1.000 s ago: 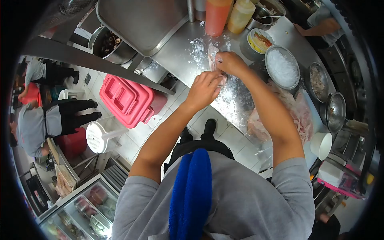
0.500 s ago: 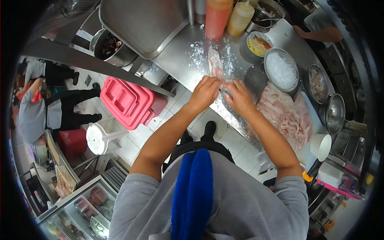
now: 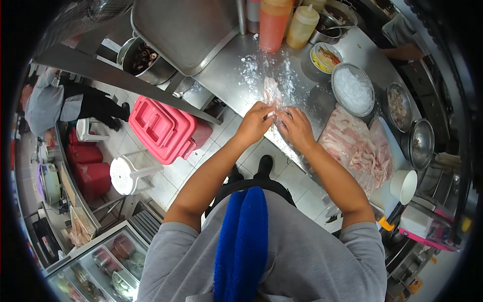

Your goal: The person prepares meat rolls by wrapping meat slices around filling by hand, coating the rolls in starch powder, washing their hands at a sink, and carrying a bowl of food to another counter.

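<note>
A thin strip of pale pink raw meat [image 3: 272, 90], dusted with white powder, lies on the steel table [image 3: 221, 75] close to its front edge. My left hand [image 3: 255, 124] pinches the near end of it. From the other side my right hand [image 3: 298, 129] is closed on the same end, fingers bent and thumbs close together. What lies between the fingertips is mostly hidden. White powder is scattered on the steel around the strip. Right of my right hand, a pile of raw meat slices [image 3: 354, 143] lies on clear plastic, below a bowl of white powder [image 3: 353, 89].
Squeeze bottles, one orange-red [image 3: 274, 25] and one yellow [image 3: 303, 27], stand at the back. Metal bowls [image 3: 421, 144] and a white cup [image 3: 403, 186] line the right side. A pink lidded bin [image 3: 163, 128] and white stool [image 3: 126, 173] are on the floor; a co-worker [image 3: 48, 103] stands far left.
The strip's far end has come nearer to me, and less of it shows beyond my hands. Both hands have shifted slightly toward me. At far left, only one co-worker shows now.
</note>
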### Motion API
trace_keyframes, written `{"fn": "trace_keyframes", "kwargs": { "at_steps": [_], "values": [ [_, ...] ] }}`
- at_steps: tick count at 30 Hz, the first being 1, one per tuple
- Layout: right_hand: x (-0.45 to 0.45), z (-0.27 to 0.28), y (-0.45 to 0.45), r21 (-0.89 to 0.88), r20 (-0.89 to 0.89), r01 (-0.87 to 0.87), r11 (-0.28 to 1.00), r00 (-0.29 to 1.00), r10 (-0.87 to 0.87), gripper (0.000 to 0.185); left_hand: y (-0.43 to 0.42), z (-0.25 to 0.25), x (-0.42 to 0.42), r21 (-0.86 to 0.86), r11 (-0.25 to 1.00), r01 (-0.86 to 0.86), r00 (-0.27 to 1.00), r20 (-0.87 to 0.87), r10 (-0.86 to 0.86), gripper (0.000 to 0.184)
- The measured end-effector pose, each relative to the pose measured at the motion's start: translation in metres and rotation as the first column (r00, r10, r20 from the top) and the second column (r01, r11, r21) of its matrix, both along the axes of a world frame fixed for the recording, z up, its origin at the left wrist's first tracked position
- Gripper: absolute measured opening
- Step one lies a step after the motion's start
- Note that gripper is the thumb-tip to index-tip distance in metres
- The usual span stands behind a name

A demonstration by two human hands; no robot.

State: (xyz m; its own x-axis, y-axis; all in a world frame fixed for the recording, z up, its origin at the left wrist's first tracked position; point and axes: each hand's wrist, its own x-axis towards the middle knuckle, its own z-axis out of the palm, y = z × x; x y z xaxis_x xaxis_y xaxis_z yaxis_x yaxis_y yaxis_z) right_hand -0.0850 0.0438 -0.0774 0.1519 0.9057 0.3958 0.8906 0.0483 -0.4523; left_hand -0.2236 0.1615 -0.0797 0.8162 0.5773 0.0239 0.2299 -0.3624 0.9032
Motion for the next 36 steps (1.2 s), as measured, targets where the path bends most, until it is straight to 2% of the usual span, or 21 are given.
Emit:
{"fn": "trace_keyframes", "kwargs": {
  "at_steps": [2,3,4,5,6,8,10,12,14,15,17,18,20,21,23,27,29,33,35,36],
  "values": [
    [0.005,0.0,0.005,-0.036,-0.018,0.0,0.999,1.0,0.0,0.039,0.0,0.005,0.001,0.115,0.991,-0.074,0.997,-0.013,0.076,0.032],
    [0.008,0.001,0.008,-0.044,-0.053,-0.007,0.999,0.999,0.004,0.039,0.002,0.006,0.0,0.115,0.99,-0.076,0.997,-0.013,0.078,0.032],
    [0.011,0.002,0.01,-0.055,-0.088,-0.012,0.998,0.996,0.007,0.038,0.004,0.008,-0.002,0.343,0.937,-0.073,0.997,0.048,0.06,0.033],
    [0.015,0.002,0.014,-0.057,-0.088,-0.012,0.998,0.996,0.007,0.038,0.006,0.009,-0.004,0.552,0.83,-0.079,0.994,0.103,0.026,0.033],
    [0.02,0.003,0.019,-0.088,-0.157,-0.037,0.995,0.987,0.023,0.036,0.009,0.01,-0.004,0.551,0.831,-0.078,0.994,0.104,0.024,0.033],
    [0.03,0.005,0.028,-0.121,-0.23,-0.061,0.991,0.973,0.032,0.033,0.012,0.01,-0.006,0.697,0.716,0.041,0.985,0.092,-0.146,0.04],
    [0.042,0.015,0.039,-0.389,-0.501,-0.166,0.906,0.864,-0.057,0.03,0.01,0.005,-0.003,0.712,0.701,0.037,0.989,0.072,-0.126,0.04],
    [0.05,0.004,0.045,-0.408,-0.47,-0.155,0.9,0.881,-0.061,0.03,0.01,-0.001,0.001,0.727,0.686,0.033,0.993,0.054,-0.106,0.041],
    [0.055,-0.007,0.047,-0.295,-0.469,-0.207,0.933,0.882,0.047,0.033,0.014,-0.006,0.007,0.742,0.669,-0.046,0.992,0.115,-0.059,0.041],
    [0.051,-0.006,0.045,-0.295,-0.468,-0.207,0.933,0.882,0.047,0.033,0.016,-0.009,0.009,0.742,0.669,-0.046,0.992,0.115,-0.059,0.041],
    [0.034,0.002,0.038,-0.155,-0.243,0.01,0.988,0.969,-0.048,0.032,0.02,-0.012,0.012,0.71,0.701,-0.063,0.985,0.156,-0.069,0.041],
    [0.029,0.006,0.033,-0.155,-0.242,0.011,0.988,0.969,-0.049,0.032,0.022,-0.011,0.013,0.71,0.701,-0.063,0.985,0.156,-0.069,0.041],
    [0.021,0.012,0.027,0.025,-0.12,0.066,0.997,0.991,-0.063,0.033,0.025,-0.007,0.014,0.644,0.765,-0.029,0.977,0.181,-0.115,0.039],
    [0.018,0.013,0.025,0.026,-0.12,0.065,0.998,0.991,-0.062,0.033,0.026,-0.006,0.015,0.645,0.764,-0.03,0.977,0.181,-0.114,0.039],
    [0.013,0.013,0.023,0.036,0.042,-0.031,0.999,0.999,0.029,0.036,0.027,-0.003,0.017,0.532,0.847,-0.008,0.982,0.166,-0.095,0.037],
    [0.015,0.003,0.028,0.037,0.089,-0.037,0.999,0.995,0.033,0.038,0.032,-0.009,0.019,0.478,0.878,-0.028,0.984,0.166,-0.059,0.033],
    [0.017,-0.001,0.032,0.048,0.077,-0.042,0.998,0.996,0.038,0.04,0.033,-0.01,0.019,0.38,0.924,-0.043,0.992,0.125,-0.005,0.03],
    [0.023,-0.003,0.041,0.053,0.034,-0.095,0.994,0.995,0.093,0.041,0.033,-0.009,0.016,0.321,0.944,-0.076,0.996,0.07,0.056,0.027],
    [0.029,-0.003,0.046,0.027,-0.034,-0.137,0.99,0.99,0.138,0.042,0.028,0.001,0.013,0.152,0.98,-0.128,0.991,-0.01,0.131,0.032],
    [0.032,-0.002,0.049,0.027,-0.034,-0.139,0.99,0.99,0.14,0.042,0.029,0.004,0.013,0.151,0.98,-0.13,0.991,-0.01,0.133,0.032]
  ]
}}
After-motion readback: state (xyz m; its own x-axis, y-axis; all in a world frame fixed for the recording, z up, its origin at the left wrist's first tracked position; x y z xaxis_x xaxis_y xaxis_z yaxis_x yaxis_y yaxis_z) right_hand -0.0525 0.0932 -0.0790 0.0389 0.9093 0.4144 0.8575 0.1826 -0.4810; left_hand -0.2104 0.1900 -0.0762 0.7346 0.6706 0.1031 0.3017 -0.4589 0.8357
